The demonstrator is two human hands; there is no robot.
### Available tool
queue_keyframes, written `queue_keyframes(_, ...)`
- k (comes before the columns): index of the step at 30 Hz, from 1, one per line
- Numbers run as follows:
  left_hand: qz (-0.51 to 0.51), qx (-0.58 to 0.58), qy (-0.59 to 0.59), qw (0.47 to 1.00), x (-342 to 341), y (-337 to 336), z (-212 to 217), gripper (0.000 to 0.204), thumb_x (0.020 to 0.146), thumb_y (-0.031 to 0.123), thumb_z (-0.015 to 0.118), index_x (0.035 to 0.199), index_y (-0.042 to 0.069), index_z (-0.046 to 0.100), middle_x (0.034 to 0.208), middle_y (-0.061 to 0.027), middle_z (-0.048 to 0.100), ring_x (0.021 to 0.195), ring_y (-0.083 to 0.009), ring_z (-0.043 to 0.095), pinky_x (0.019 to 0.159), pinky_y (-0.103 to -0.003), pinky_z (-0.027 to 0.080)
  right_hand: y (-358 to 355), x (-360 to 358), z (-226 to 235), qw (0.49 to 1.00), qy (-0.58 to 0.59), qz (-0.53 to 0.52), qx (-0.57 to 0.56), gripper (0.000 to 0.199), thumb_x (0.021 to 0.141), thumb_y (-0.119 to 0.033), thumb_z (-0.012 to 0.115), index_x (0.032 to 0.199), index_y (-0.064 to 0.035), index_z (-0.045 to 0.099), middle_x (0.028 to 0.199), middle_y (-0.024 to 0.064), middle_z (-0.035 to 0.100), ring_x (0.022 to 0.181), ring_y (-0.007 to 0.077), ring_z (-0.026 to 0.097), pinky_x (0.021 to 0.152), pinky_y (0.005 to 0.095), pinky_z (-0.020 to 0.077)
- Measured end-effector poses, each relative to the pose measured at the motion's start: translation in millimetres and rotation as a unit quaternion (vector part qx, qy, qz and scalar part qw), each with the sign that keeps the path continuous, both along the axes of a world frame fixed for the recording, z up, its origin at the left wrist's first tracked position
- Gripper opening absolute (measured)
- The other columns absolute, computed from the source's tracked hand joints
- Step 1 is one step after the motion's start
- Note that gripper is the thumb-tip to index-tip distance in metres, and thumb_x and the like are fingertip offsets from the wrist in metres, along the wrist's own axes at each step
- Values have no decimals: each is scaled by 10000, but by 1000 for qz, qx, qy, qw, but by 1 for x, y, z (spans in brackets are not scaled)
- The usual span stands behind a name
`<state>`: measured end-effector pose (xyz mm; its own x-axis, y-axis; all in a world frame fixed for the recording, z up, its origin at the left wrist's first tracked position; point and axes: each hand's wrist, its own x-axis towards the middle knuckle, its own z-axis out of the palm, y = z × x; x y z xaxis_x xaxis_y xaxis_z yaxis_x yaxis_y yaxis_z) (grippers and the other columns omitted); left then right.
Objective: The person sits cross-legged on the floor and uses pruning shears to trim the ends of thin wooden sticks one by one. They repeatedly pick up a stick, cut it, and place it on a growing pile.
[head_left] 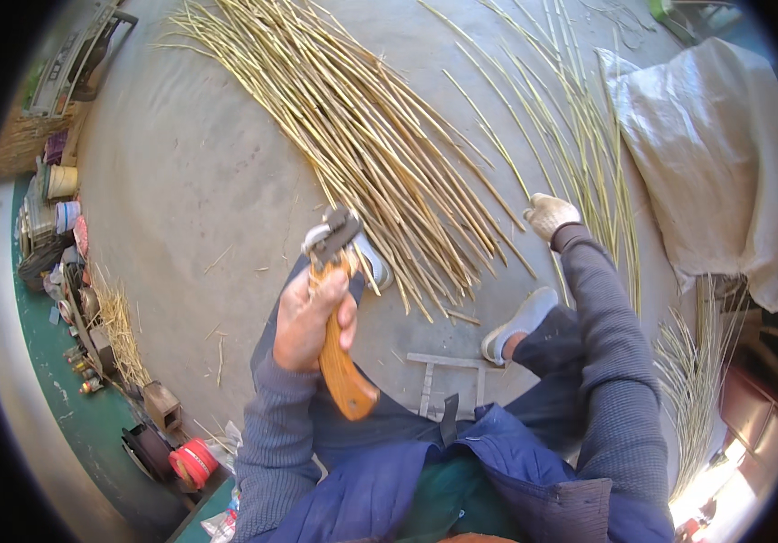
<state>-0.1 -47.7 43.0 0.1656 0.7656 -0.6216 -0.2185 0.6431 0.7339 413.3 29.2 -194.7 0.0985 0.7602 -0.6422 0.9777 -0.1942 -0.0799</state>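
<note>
My bare left hand (312,317) is wrapped around a tool with a curved orange wooden handle (345,376) and a dark metal head (334,233). That head points away from me, above my left shoe (378,262). In a pale glove, my right hand (552,215) is closed, out beside the thin greenish stalks (579,136) on the right. One stalk runs up to its fingers, but whether they grip it is hidden. Between and beyond my hands, a thick bundle of long yellow-brown stalks (353,118) lies on the concrete floor (190,163).
A whitish plastic sheet (706,145) covers something at the right, with thin stalks (692,398) below it. Along the left, a green surface (63,362) carries spools, a red reel (193,463) and clutter. A small metal frame (448,362) lies between my feet.
</note>
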Motion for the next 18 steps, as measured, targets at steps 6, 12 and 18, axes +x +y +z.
queue_keyframes(6,1,-77,-27,997,-10,3,12,355,1042,266,687,1240,9,542,703,-82,564,487,-180,569,467,-302,496,25,-60,-123,991,-73,-18,108,181,1026,-241,617,1111,-102,695,1060,139,788,1023,298,782,863,415,610)
queue_keyframes(12,6,-120,-18,993,-6,12,12,420,997,313,760,1155,7,519,666,-98,547,450,-189,546,420,-303,485,17,-59,-187,977,-119,24,176,113,962,-135,613,1015,-99,706,912,127,783,868,285,794,767,435,609)
queue_keyframes(18,4,-129,-11,992,-1,18,11,432,993,311,770,1170,7,519,666,-99,552,452,-194,555,424,-300,483,18,-54,-165,983,-42,15,178,134,914,-115,647,976,-78,760,941,169,778,905,364,774,830,467,606)
